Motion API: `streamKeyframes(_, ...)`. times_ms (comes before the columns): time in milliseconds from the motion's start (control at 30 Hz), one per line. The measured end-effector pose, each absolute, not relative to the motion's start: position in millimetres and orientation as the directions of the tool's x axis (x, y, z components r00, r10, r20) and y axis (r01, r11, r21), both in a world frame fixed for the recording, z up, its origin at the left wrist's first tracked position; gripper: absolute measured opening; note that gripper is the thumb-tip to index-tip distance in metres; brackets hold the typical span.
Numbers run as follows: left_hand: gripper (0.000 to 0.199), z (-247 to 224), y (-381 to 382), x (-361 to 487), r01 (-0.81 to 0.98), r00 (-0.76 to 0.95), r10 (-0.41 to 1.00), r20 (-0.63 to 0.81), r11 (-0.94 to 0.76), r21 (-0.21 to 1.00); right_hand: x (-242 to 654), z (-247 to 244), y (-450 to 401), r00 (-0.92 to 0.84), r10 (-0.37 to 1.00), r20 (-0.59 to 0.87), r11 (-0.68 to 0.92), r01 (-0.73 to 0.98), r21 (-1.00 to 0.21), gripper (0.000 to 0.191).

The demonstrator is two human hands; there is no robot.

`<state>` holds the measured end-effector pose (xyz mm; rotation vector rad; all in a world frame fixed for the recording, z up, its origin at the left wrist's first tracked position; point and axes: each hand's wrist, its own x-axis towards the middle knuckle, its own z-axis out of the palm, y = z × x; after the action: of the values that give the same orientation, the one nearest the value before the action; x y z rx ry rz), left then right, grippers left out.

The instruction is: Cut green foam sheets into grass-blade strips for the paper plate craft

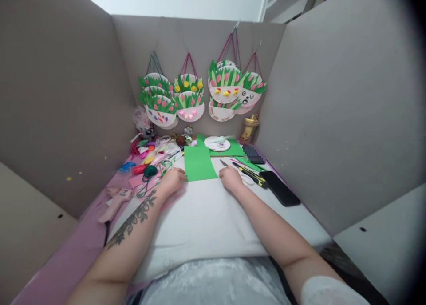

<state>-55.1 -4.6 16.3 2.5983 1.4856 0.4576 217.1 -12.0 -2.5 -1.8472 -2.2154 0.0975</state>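
A sheet of green paper (200, 164) lies in front of me on the white tabletop. My left hand (173, 180) is at its lower left corner, with the fingertips closed on the edge. At the lower right corner, my right hand (230, 178) has its fingers curled in and pinched against the paper. Scissors (247, 179) lie beside and partly under my right hand, blade tip pointing away. Behind the sheet, a white paper plate (217, 143) rests on more green paper (233, 153).
Yellow-black utility knives (251, 174) and a black phone (280, 188) lie on the right. A pink glue gun (115, 205), dark green yarn (150, 171) and craft bits crowd the left. Decorated plate baskets (226, 85) hang on the back partition; a drink cup (249, 128) stands below.
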Motion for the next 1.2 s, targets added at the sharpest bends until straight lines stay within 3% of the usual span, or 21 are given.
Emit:
streamKeyframes(200,0.044,11,6,-54,0.848,0.366,0.882,0.296,-0.447,0.285,225,-10,-5,-0.139,0.949,0.283,0.218,0.938,-0.271,0.044)
streamKeyframes(400,0.034,7,0,-44,0.818,0.429,0.866,0.256,-0.493,0.296,211,-16,-5,-0.253,0.926,0.279,0.333,0.897,-0.291,0.032)
streamKeyframes(567,0.028,5,-1,-39,0.796,0.486,0.850,0.202,-0.526,0.299,202,-16,-9,-0.266,0.930,0.255,0.335,0.899,-0.283,0.018)
streamKeyframes(1067,0.022,0,-4,-27,0.795,0.449,0.868,0.215,-0.497,0.348,193,-11,-3,-0.182,0.959,0.215,0.230,0.946,-0.229,0.020)
streamKeyframes(1200,0.022,-2,-4,-24,0.791,0.437,0.867,0.238,-0.497,0.356,190,-6,-10,-0.237,0.941,0.242,0.296,0.923,-0.247,0.025)
